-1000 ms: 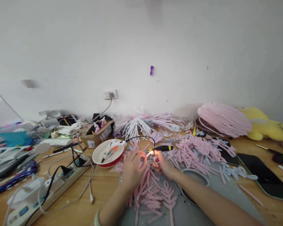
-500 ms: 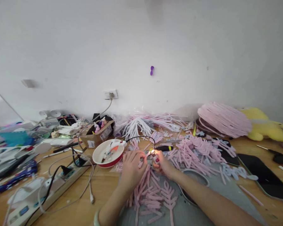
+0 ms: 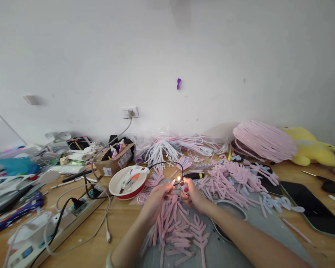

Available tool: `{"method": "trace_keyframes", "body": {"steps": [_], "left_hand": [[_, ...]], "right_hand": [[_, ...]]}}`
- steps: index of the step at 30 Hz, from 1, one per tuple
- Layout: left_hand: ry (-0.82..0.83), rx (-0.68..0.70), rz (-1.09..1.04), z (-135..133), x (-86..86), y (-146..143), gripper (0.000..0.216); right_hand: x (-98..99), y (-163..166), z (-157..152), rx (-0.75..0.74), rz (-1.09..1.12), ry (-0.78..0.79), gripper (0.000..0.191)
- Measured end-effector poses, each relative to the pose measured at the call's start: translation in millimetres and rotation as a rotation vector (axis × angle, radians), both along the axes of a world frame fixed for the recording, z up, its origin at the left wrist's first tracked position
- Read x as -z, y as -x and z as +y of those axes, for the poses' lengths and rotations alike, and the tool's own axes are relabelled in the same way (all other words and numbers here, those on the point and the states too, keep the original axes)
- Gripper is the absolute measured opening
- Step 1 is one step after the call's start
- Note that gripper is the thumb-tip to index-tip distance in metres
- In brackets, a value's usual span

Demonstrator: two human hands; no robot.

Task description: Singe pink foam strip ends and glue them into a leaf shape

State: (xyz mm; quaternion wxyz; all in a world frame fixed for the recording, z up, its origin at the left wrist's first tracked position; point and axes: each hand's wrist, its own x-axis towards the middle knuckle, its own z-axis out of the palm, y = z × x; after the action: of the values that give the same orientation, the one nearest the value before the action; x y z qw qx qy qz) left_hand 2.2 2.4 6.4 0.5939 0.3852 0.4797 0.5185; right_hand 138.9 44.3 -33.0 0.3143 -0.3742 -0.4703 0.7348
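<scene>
My right hand (image 3: 193,195) is closed around a lighter (image 3: 185,190), and a small flame (image 3: 179,179) burns at its top. My left hand (image 3: 158,197) pinches a short pale pink piece of pipe cleaner (image 3: 173,182), its tip close beside the flame. Below both hands, pink pipe cleaner pieces (image 3: 178,234) lie heaped on a grey mat (image 3: 226,257). A leaf-shaped sprig of pink pipe cleaner (image 3: 200,234) rests flat there too. Under my right forearm sits a round grey-rimmed dish (image 3: 234,206), partly hidden.
Left of my hands stands a red and white bowl (image 3: 128,182) with a glue gun lying in it. Farther left are a power strip (image 3: 58,227) with cables and a cardboard box (image 3: 114,160). Pink pipe cleaners (image 3: 226,182), a phone (image 3: 315,208) and a yellow plush toy (image 3: 309,147) lie right.
My left hand has turned and lowered slightly, bringing the pale piece into sight beside the flame. The flame now shows more clearly; my right hand has hardly moved.
</scene>
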Motion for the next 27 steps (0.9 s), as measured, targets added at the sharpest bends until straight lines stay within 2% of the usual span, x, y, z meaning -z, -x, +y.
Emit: {"method": "trace_keyframes", "body": {"steps": [5,13,17,27], "left_hand": [[0.139,0.107,-0.19,1,3.6,2,0.015],[0.296,0.231,-0.416,3,7.8,4,0.012],[0.352,0.27,-0.448,3,6.7,3,0.014],[0.391,0.266,-0.453,3,5.7,2,0.014]], "right_hand": [[1.8,0,0,-0.012,-0.052,0.018,0.059],[-10.0,1,-5,0.011,-0.036,0.043,0.052],[-10.9,2,-5,0.016,-0.04,0.065,0.051],[-12.3,2,-6,0.014,-0.04,0.073,0.051]]}}
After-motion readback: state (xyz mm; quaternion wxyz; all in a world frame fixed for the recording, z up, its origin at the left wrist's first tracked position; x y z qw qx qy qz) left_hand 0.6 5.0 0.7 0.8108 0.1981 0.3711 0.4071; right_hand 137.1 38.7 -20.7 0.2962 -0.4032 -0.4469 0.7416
